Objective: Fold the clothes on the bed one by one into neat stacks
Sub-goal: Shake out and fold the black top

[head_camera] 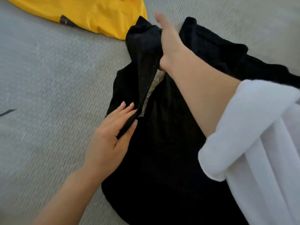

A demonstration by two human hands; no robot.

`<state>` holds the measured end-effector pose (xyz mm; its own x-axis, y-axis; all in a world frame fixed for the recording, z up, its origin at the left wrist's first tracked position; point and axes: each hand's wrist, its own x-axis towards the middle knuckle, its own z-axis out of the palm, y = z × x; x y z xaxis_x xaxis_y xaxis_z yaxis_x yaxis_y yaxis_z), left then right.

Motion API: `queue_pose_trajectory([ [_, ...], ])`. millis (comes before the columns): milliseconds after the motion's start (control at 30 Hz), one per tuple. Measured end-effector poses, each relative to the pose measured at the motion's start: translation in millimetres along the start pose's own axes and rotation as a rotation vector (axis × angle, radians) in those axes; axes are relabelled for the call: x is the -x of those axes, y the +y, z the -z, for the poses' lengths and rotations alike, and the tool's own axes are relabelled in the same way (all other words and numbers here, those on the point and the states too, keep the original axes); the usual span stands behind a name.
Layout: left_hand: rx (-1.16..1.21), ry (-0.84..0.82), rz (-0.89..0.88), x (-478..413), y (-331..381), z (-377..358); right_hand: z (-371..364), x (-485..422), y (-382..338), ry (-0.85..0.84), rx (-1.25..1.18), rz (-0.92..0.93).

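A black garment (162, 151) with a pale printed patch near its middle lies crumpled on the grey bed (48, 78). My left hand (112, 135) pinches a fold of its left edge between thumb and fingers. My right hand (168, 44) grips a bunched upper part of the same garment and holds it lifted above the bed. More black cloth (224, 51) trails off to the right behind my right forearm. My white sleeve (259, 143) covers the lower right of the garment.
A yellow garment (90, 15) with a small dark print lies spread at the top left, just beyond the black one. A short dark mark (7, 112) shows on the bedcover at the far left edge.
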<state>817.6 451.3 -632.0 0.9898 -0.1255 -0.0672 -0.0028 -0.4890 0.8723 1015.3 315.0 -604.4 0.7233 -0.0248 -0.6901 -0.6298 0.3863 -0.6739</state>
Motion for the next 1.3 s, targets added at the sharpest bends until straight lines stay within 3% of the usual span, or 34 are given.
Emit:
queue_pose_trajectory([
  [100,-0.012,-0.043,-0.038,0,12,-21,17,15,-21,0.038,0.191,0.129],
  [267,-0.115,-0.176,-0.174,-3,34,-46,126,60,-52,-0.031,-0.131,0.306],
  [367,-0.257,-0.403,-0.260,7,39,-67,213,92,-29,0.157,-0.197,0.262],
  [467,-0.515,-0.625,-0.277,27,27,-88,274,96,6,0.472,-0.105,0.019],
  [533,-0.632,-0.699,-0.261,40,16,-95,293,92,20,0.591,-0.029,-0.084],
  [733,-0.658,-0.730,-0.219,52,8,-94,316,78,7,0.687,-0.105,0.215],
  [800,-0.711,-0.620,-0.229,53,12,-94,326,76,9,0.823,0.079,0.180],
  [900,-0.777,-0.382,-0.176,46,16,-95,328,85,22,1.021,0.794,0.129],
  [933,-0.798,-0.347,-0.157,43,14,-95,323,91,29,0.984,1.021,0.234],
  [1000,-0.873,-0.347,-0.129,37,3,-96,306,102,51,0.724,1.320,0.463],
  [1033,-0.916,-0.360,-0.104,34,-4,-96,299,105,65,0.556,1.442,0.482],
  [1100,-0.969,-0.386,-0.046,29,-15,-95,290,112,92,0.308,1.679,0.341],
  [1200,-0.947,-0.408,-0.029,26,-17,-93,292,125,111,0.275,1.728,0.264],
  [1300,-0.936,-0.468,-0.154,40,-10,-81,298,163,120,0.300,1.655,0.492],
])
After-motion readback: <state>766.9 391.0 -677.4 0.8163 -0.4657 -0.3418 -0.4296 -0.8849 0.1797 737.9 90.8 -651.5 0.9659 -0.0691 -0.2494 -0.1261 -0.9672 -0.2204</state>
